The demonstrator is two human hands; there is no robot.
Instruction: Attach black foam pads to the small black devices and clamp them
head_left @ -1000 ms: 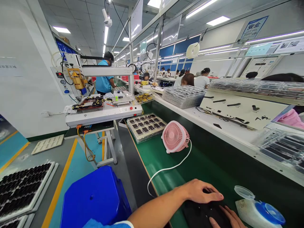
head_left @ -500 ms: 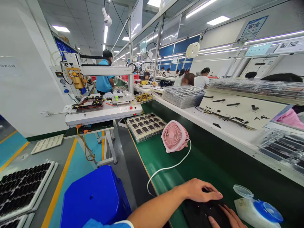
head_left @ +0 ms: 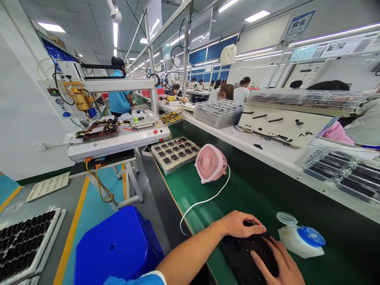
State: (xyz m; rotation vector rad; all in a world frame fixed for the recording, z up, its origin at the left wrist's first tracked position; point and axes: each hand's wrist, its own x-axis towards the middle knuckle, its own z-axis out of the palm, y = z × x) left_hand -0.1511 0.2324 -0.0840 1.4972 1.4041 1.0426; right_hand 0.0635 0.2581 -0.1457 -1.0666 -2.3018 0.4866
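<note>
I'd steady the pad flat near the left edge of the tabletop, right hand spread, gripping nothing, left hand curled, its hold something I can't tell

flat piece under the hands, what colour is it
The flat piece is black; it shows best in the head view, the only one.

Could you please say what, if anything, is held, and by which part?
The left hand touches the black pad near its far edge, the right hand its right part; gripping cannot be told.
</note>
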